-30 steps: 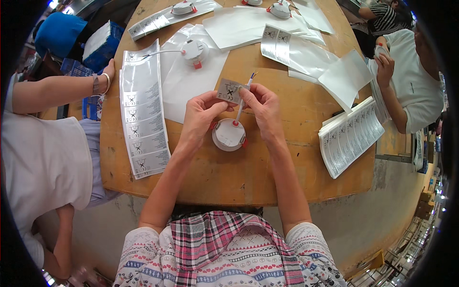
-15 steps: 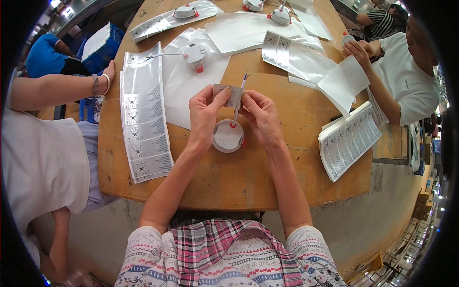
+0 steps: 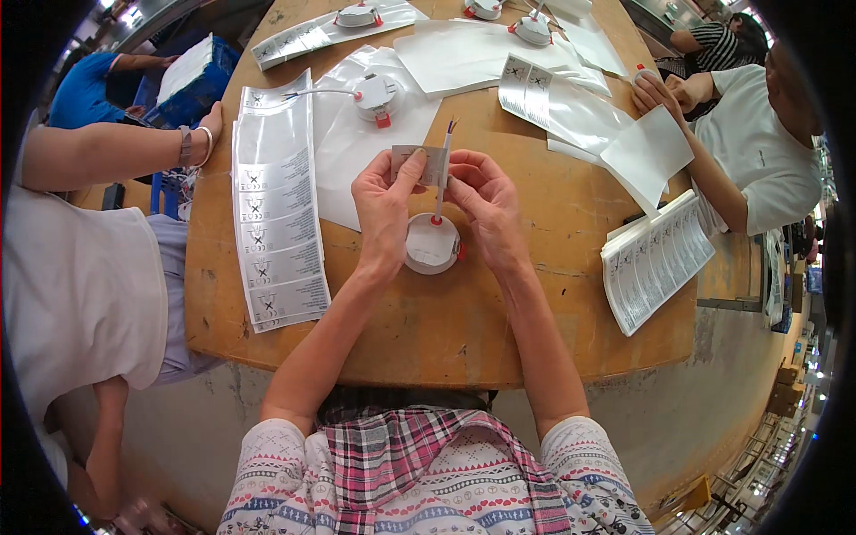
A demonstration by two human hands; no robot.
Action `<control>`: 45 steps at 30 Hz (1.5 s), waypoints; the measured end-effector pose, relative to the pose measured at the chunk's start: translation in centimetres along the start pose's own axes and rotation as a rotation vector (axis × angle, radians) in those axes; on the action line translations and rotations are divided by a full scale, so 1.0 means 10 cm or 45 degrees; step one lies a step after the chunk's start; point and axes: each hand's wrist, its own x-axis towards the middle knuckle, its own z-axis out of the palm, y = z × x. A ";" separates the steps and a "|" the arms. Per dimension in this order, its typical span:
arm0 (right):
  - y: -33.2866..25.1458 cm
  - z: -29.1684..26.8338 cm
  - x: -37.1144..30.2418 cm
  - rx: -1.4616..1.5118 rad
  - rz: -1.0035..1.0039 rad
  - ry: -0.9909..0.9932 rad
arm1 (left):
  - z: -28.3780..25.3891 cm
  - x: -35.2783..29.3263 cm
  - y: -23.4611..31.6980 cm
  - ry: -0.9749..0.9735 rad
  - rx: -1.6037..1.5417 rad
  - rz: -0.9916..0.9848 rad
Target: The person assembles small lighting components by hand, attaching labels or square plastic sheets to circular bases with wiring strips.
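A silver-grey label (image 3: pixel 412 164) is pinched between the thumb and fingers of my left hand (image 3: pixel 382 209). Its right edge meets a white cable (image 3: pixel 444 171), which stands up with bare coloured wire ends at its tip. My right hand (image 3: pixel 490 207) grips the cable beside the label, with thumb and fingers closed together. The cable rises from a red grommet on a round white downlight (image 3: pixel 431 246), which lies back side up on the table below my hands. Whether the label sticks to the cable is hard to see.
Label strips (image 3: pixel 278 205) lie at the left, near another downlight (image 3: pixel 375 96) on white sheets. A stack of label sheets (image 3: pixel 658 263) sits at the right edge. Co-workers stand or sit on both sides; one rests a hand (image 3: pixel 210 134) on the wooden table (image 3: pixel 374 343).
My hands keep the same grip, and the label looks turned a little flatter. The view has shifted slightly. At the far left, the person in blue now has an arm stretched toward the blue crate.
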 end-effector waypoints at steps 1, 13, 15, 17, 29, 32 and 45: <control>0.00 0.00 0.00 0.003 0.011 0.011 | 0.00 0.00 0.00 0.009 -0.007 -0.010; 0.00 0.13 -0.07 -0.785 -0.446 0.357 | -0.02 0.00 -0.06 0.049 0.023 0.023; 0.01 0.14 -0.07 -0.805 -0.453 0.366 | -0.01 0.00 -0.07 0.037 0.021 0.024; 0.03 0.15 -0.06 -0.838 -0.465 0.353 | -0.01 0.00 -0.07 0.031 0.018 0.028; -0.02 0.20 -0.10 -0.794 -0.398 0.385 | -0.06 -0.01 -0.06 -0.005 -0.116 -0.035; -0.05 0.21 -0.11 -0.843 -0.366 0.389 | -0.04 -0.02 -0.06 -0.027 -0.064 -0.020; -0.02 0.21 -0.11 -0.773 -0.406 0.395 | -0.04 0.00 -0.07 -0.043 -0.069 0.045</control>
